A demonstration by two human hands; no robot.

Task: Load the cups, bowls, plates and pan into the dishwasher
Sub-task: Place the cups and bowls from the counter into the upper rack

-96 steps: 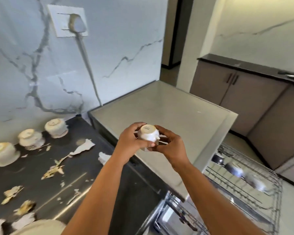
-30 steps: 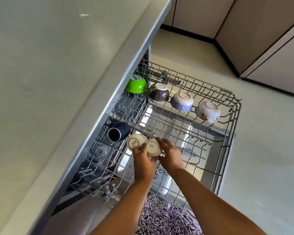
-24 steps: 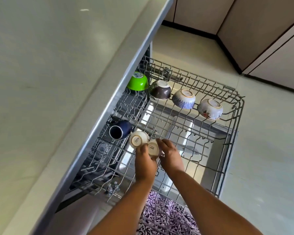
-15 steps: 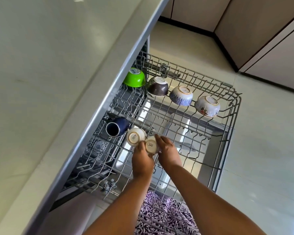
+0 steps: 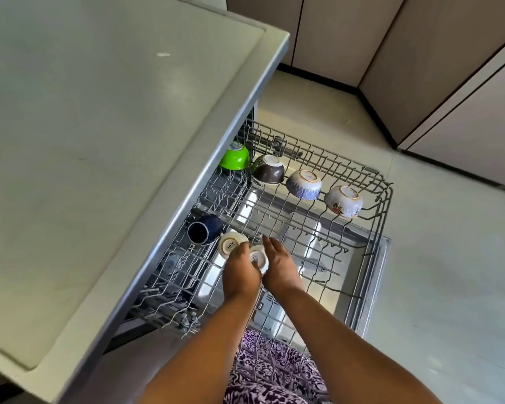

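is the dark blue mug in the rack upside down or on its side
On its side: the dark blue mug lies in the upper rack with its open mouth facing sideways.

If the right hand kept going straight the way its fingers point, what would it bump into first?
Probably only the wire rack. The right hand points up-picture across bare wires toward the dark brown bowl, though depth is unclear.

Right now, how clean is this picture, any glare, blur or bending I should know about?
Head view: the rack and bowls are fairly sharp; the counter edge smears toward the lower left corner. Bright glare sits on the metal below the rack and on the floor. Wide-angle bending curves the straight counter edge. The left hand hides part of the second white cup, so its grip is unclear.
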